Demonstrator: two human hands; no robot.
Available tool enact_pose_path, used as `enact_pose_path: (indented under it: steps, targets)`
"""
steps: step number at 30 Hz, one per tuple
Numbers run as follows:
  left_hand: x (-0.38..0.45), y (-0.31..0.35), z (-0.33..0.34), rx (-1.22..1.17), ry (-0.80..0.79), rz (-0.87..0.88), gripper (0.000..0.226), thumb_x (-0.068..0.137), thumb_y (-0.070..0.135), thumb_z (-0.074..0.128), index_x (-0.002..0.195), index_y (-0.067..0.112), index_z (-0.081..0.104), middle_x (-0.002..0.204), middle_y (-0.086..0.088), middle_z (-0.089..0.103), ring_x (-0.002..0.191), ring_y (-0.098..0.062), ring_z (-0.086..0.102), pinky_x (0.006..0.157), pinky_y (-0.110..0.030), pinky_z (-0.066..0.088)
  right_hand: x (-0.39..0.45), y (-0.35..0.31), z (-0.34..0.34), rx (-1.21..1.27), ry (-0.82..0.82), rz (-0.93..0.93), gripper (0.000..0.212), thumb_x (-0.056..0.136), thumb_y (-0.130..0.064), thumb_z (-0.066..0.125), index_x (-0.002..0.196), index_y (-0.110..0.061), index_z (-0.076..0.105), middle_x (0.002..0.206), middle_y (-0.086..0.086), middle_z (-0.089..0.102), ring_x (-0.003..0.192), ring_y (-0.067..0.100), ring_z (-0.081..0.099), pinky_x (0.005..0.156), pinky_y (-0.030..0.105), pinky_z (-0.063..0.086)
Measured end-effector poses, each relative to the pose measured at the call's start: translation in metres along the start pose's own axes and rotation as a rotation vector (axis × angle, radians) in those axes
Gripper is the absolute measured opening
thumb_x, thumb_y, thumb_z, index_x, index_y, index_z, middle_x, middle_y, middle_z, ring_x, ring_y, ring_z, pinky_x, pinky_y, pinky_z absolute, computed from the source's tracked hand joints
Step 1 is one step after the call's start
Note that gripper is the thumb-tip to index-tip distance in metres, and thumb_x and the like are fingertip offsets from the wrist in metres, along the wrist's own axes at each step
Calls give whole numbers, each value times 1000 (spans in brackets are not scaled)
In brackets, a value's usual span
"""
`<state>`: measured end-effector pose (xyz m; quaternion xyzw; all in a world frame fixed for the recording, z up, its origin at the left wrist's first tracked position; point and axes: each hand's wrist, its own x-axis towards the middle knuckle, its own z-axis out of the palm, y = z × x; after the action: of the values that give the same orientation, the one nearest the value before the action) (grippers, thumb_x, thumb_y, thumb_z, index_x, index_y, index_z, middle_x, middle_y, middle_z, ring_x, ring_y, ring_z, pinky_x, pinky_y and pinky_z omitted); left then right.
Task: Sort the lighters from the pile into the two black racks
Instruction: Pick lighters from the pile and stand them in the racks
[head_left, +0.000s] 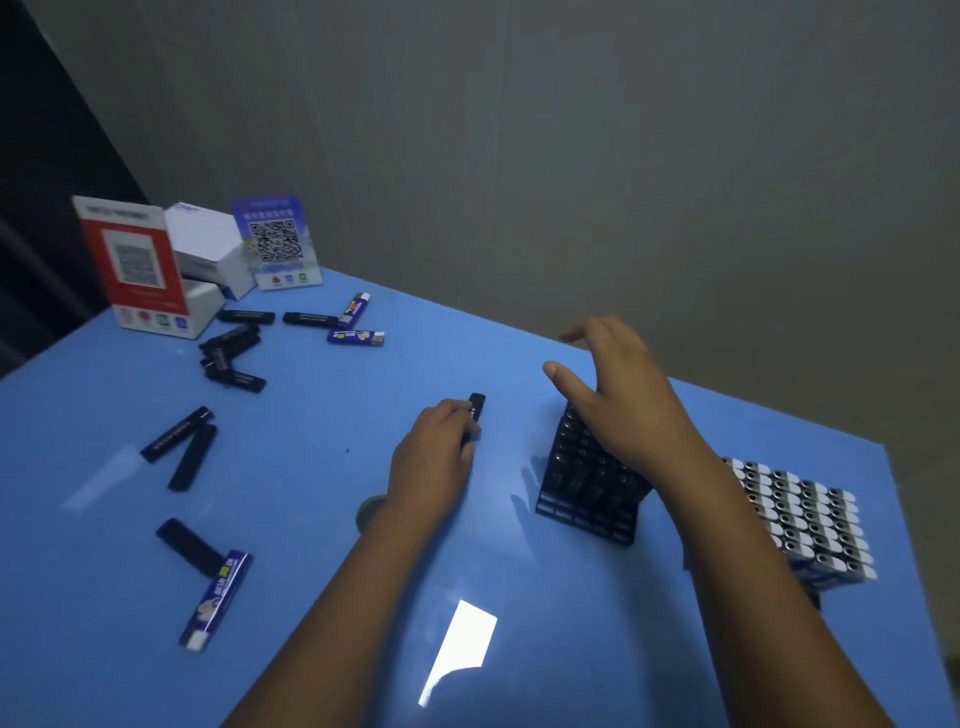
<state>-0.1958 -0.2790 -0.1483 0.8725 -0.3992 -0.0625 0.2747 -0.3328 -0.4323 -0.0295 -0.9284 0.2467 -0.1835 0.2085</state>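
Left hand (434, 457) pinching black lighter (474, 415), right hand (608, 395) fingers spread above tilted rack (587, 488): best slotted upright into a free cell.

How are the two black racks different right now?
The near rack holds black lighters and has empty slots along its front; the far rack looks packed with white-and-metal-topped lighters. The right hand hovers over the near rack; the far rack is untouched. Both stand on the blue table.
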Motion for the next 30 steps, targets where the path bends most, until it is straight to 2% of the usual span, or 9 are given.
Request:
enact_pose_path:
  steps: [3,7,9,12,14,18,21,26,30]
  targets:
    - [-12,-16,-6,-126,8,-22,37,85,1,57,117,20,61,131,10,50,120,-11,49,88,-32,49,5,-6,3,12,-39,-16,36,100,-40,55,127,-17,53,132,-4,51,124,14,47,95,28,38]
    - [-23,-38,-25,-198,-30,-85,54,88,-5,54,136,19,50,145,5,36,132,-9,40,105,-18,31,13,-19,10,20,-73,-52,37,100,-40,54,130,-19,51,134,-5,51,127,13,46,96,26,37]
    - [-27,-54,-35,-178,-34,-114,54,89,-7,51,136,18,50,144,5,37,135,-10,39,105,-14,27,18,-30,15,25,-91,-63,37,100,-39,54,131,-19,51,135,-5,51,127,13,45,95,26,36]
    - [-32,-75,-48,-159,-77,-125,57,87,-10,50,134,22,54,146,9,37,136,-9,39,104,-16,31,26,-48,28,17,-130,-83,38,100,-38,55,132,-19,50,137,-4,50,128,15,46,95,28,37]
    - [-34,-77,-52,-180,-107,-121,59,88,-6,52,139,22,49,151,8,31,139,-9,34,106,-16,29,31,-60,38,-5,-145,-94,39,100,-37,55,134,-18,49,139,-3,50,129,17,46,96,31,39]
    - [-32,-68,-43,-195,-153,-54,61,92,21,64,147,21,39,160,5,19,148,-11,14,112,-19,18,36,-78,54,-75,-163,-80,42,99,-36,56,136,-17,47,140,-1,49,128,21,47,101,38,42]
    - [-16,-62,-32,-213,-169,36,67,89,36,70,146,16,41,158,3,24,147,-11,16,114,-23,24,36,-85,61,-112,-183,-55,44,99,-35,57,137,-16,47,141,1,48,128,21,46,103,38,41]
    - [10,-59,-18,-248,-113,199,34,92,25,67,125,14,64,141,0,46,137,-12,30,110,-25,33,31,-84,61,-165,-181,52,45,99,-35,58,137,-14,46,141,2,47,130,22,44,104,37,39]
    - [10,-81,-30,-293,-152,258,28,93,11,64,121,9,62,135,-1,50,130,-14,39,107,-22,33,26,-89,59,-176,-172,140,45,98,-35,58,136,-13,46,140,3,47,129,22,44,102,37,39]
